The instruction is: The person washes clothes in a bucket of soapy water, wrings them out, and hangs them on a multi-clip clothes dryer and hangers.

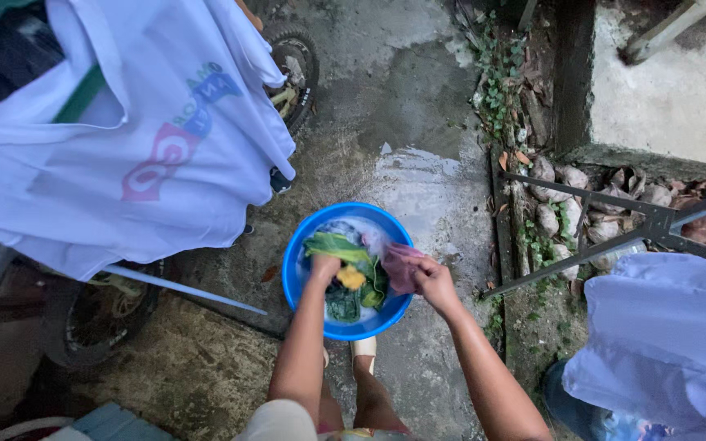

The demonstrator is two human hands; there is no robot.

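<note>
A round blue basin (296,282) stands on the wet concrete ground and holds soapy water with green, yellow and dark clothes (343,253). My left hand (323,266) is down in the basin, closed on the green and yellow wet cloth. My right hand (431,275) is at the basin's right rim, gripping a pinkish cloth (400,263) that hangs partly over the edge. My bare legs and one foot show just below the basin.
A white printed shirt (124,139) hangs over the upper left, in front of a bicycle wheel (297,69). A pale blue garment (663,335) hangs on a dark metal rack (639,220) at right. Coconut husks (557,196) and weeds line a concrete slab (680,90).
</note>
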